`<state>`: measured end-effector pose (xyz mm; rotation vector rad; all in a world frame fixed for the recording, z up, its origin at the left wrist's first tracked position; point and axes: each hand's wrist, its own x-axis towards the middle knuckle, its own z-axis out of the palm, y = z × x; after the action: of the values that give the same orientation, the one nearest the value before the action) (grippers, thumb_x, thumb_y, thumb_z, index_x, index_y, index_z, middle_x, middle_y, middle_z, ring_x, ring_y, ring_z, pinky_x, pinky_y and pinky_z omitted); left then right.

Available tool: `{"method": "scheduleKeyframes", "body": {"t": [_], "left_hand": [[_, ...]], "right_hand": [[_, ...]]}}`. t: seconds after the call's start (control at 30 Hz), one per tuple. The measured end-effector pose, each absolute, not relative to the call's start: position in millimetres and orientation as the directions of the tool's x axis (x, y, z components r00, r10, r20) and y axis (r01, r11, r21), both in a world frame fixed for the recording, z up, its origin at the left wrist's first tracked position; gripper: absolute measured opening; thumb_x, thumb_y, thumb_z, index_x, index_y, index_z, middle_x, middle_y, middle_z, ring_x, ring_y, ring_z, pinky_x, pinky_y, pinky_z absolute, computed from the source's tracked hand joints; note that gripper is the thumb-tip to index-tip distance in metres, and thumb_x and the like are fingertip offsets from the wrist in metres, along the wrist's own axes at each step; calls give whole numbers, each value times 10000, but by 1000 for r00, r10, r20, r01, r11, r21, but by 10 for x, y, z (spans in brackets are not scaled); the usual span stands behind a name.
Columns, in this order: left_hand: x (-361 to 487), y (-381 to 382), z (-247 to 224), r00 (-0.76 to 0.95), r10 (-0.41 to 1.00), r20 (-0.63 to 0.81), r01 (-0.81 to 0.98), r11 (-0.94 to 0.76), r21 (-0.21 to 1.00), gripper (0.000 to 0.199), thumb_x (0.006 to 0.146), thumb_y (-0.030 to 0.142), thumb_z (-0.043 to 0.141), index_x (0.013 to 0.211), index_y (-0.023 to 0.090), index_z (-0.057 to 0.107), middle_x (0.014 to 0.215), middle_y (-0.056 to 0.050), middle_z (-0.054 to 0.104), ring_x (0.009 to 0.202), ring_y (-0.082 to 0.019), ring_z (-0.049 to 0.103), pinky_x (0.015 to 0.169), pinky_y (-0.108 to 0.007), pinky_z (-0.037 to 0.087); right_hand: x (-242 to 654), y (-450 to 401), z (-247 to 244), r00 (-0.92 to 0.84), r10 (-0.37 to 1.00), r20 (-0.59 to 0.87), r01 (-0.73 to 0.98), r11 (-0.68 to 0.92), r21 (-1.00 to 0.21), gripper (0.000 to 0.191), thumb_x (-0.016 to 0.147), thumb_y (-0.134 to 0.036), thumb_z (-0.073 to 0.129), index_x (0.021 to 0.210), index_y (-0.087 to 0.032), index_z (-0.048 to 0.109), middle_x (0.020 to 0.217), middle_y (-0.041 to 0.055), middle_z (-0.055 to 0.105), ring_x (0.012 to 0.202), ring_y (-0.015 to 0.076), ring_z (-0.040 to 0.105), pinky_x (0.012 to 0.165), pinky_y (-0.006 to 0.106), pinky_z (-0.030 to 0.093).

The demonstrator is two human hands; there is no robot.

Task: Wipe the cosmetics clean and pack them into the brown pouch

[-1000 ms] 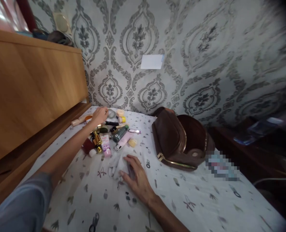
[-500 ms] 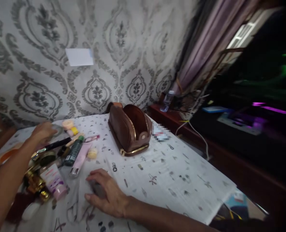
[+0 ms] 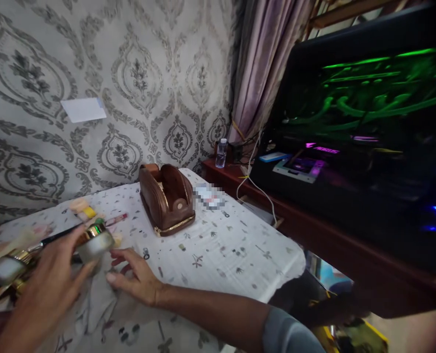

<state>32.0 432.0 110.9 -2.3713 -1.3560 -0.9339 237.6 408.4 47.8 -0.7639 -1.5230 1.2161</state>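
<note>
My left hand (image 3: pixel 56 274) is closed on a white jar with a gold lid (image 3: pixel 95 241), held above the cloth at the lower left. Just to the right, my right hand (image 3: pixel 137 277) is open, thumb and fingers apart, close to the jar. A brown bag (image 3: pixel 169 201) with gold zips stands unzipped behind my hands. Left of the bag lie a pink tube (image 3: pixel 116 219), yellow and peach pieces (image 3: pixel 82 208) and a dark stick (image 3: pixel 61 235). Another gold-rimmed jar (image 3: pixel 6 267) is at the far left; my left hand hides other items.
Patterned cloth (image 3: pixel 210 250) covers the table. A small blurred packet (image 3: pixel 209 196) lies right of the bag. Behind it are a clear bottle (image 3: pixel 221 153), a white cable (image 3: pixel 260 189) and a large black computer case (image 3: pixel 350 122) with green lights.
The view has turned right. My left hand has come back from the far-left items and now holds the white jar near my right hand, which stays open.
</note>
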Motion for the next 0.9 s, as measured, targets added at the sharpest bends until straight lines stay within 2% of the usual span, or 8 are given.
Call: {"method": "scheduleKeyframes", "body": {"t": [0.17, 0.3, 0.4, 0.53, 0.67, 0.77, 0.83, 0.9], "left_hand": [[943, 3761, 1135, 532, 502, 682, 757, -642, -119, 680, 960, 255, 372, 1593, 322, 131, 1290, -126, 588, 1162, -344, 595, 920, -520, 545], [1002, 3666, 1182, 509, 443, 738, 778, -603, -176, 741, 946, 209, 514, 1588, 287, 151, 1266, -140, 602, 1146, -326, 609, 924, -496, 551], [1056, 3601, 1134, 536, 419, 733, 772, -594, -226, 782, 927, 168, 564, 1588, 257, 155, 1252, -152, 616, 1162, -324, 610, 938, -481, 550], [1132, 3548, 944, 553, 449, 702, 758, -621, -199, 753, 952, 157, 513, 1589, 247, 123, 1284, -150, 610, 1204, -296, 601, 973, -451, 542], [1020, 3522, 606, 395, 677, 621, 868, -496, -12, 731, 976, 409, 462, 1579, 181, 118, 1460, -220, 460, 1317, -364, 505, 1018, -539, 502], [819, 3475, 292, 372, 743, 556, 902, -430, -29, 587, 976, 418, 412, 1519, 224, 303, 1387, -188, 541, 1287, -370, 529, 1004, -553, 503], [704, 3436, 132, 413, 736, 536, 890, -452, -64, 466, 974, 343, 401, 1433, 271, 444, 1346, -148, 592, 1287, -350, 535, 1012, -532, 501], [643, 3410, 57, 411, 750, 518, 891, -450, -57, 414, 968, 308, 397, 1358, 262, 531, 1368, -141, 586, 1304, -346, 520, 1025, -527, 493]], "right_hand": [[2400, 4009, 550, -464, 851, 244, -323, 93, -942, 607, 648, -726, 725, 896, -173, 677, 841, 10, 634, 834, 189, 627, 821, 337, 520], [2483, 3989, 655, -422, 895, 146, -446, -64, -893, 715, 534, -644, 840, 1052, -189, 651, 948, 16, 654, 863, 184, 624, 790, 326, 529], [2611, 4023, 722, -359, 924, 136, -472, -54, -880, 785, 453, -503, 923, 1109, -212, 606, 1027, 13, 648, 912, 172, 623, 808, 303, 528], [2785, 4108, 635, -414, 890, 194, -302, 66, -951, 694, 452, -462, 931, 1002, -173, 619, 930, -8, 640, 897, 160, 613, 881, 306, 505], [2933, 4157, 479, -387, 901, 196, 66, 239, -969, 714, 504, -437, 923, 1095, -187, 608, 957, -4, 619, 922, 178, 593, 865, 320, 505], [3003, 4157, 467, -423, 888, 181, 354, 346, -869, 736, 515, -374, 933, 1149, -197, 603, 993, 28, 599, 993, 220, 579, 896, 358, 500], [3019, 4152, 488, -444, 882, 158, 436, 367, -822, 709, 569, -393, 911, 1169, -186, 596, 1001, 53, 600, 1017, 243, 580, 890, 369, 507], [3017, 4152, 501, -460, 875, 151, 460, 380, -802, 694, 614, -413, 885, 1194, -176, 585, 1030, 77, 610, 1053, 260, 580, 895, 379, 510]]}}
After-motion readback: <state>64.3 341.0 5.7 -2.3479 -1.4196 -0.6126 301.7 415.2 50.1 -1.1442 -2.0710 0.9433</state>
